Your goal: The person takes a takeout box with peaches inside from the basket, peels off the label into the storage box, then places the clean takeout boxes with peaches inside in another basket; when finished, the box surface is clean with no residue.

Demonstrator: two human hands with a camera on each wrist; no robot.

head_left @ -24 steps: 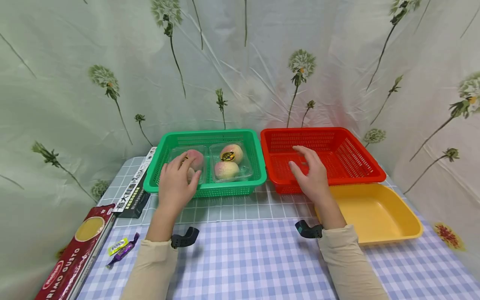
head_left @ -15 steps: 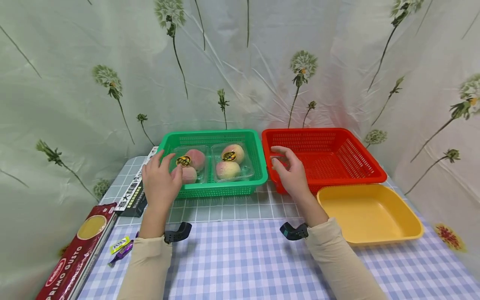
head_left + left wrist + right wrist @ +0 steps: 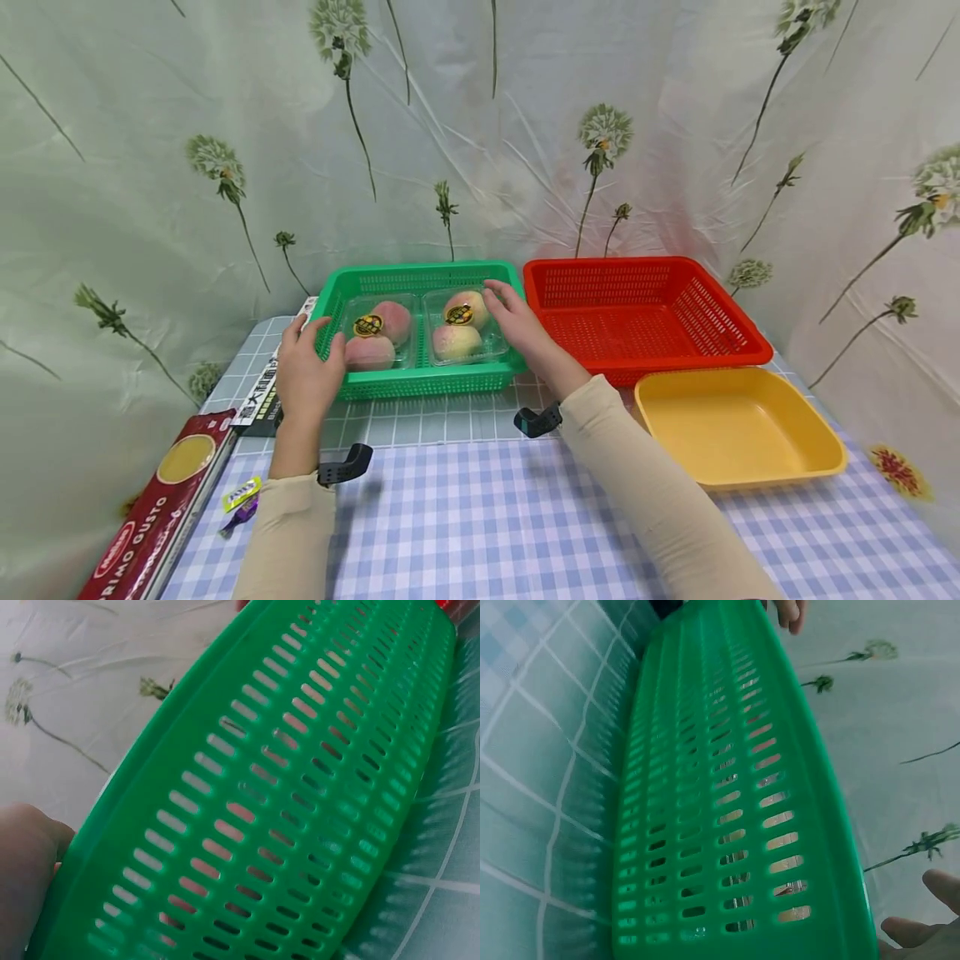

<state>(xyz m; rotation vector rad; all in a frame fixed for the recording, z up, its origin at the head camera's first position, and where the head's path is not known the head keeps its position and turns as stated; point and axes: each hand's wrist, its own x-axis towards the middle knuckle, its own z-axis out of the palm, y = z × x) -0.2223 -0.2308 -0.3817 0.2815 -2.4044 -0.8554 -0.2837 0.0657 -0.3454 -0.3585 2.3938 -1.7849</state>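
Left hand (image 3: 307,375) and right hand (image 3: 523,325) at a green basket (image 3: 420,385)

We see the left hand's fingers loosely spread by the basket's left end and the right hand's relaxed at its right end; neither seems to grasp anything, though we can't tell whether they touch the rim. Inside, 2 clear packs (image 3: 408,354) lie side by side, each with 2 peaches (image 3: 456,342). Beyond the right hand we find a red basket (image 3: 615,333), a yellow tray (image 3: 738,425) before it; leftward, a pasta box (image 3: 258,404), a red packet (image 3: 161,504) and 2 sweets (image 3: 242,493).
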